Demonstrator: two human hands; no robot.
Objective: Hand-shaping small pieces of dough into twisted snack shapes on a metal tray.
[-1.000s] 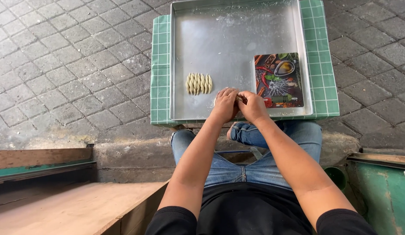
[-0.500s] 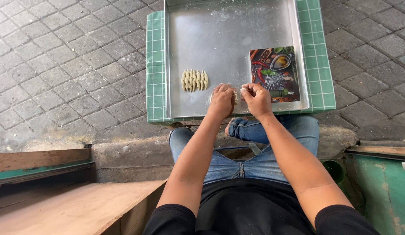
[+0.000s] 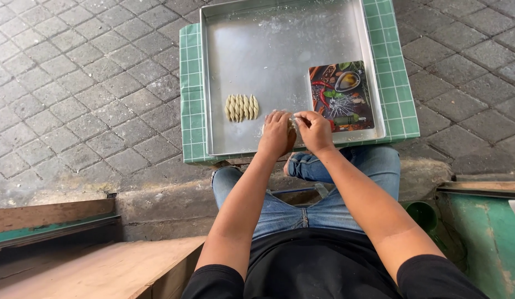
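A large metal baking tray [image 3: 279, 50] rests on a green checked cloth [image 3: 191, 83]. Inside it, a short row of several pale twisted dough pieces [image 3: 242, 107] lies at the left. A colourful rectangular board printed with food pictures [image 3: 340, 97] lies at the tray's right. My left hand [image 3: 276, 133] and my right hand [image 3: 315, 128] meet over the tray's near edge, fingertips pinched together on a small piece of pale dough [image 3: 292, 123], which is mostly hidden between them.
Grey paving blocks [image 3: 86, 83] surround the cloth. I sit with jeans-clad knees [image 3: 324, 166] below the tray. A wooden plank surface [image 3: 91, 271] is at lower left. A green-painted ledge [image 3: 484, 232] and a small green cup [image 3: 422, 215] are at lower right.
The view has shifted slightly, so the tray sits a little differently in frame. My hands stay together at the tray's near edge, working the small dough piece.
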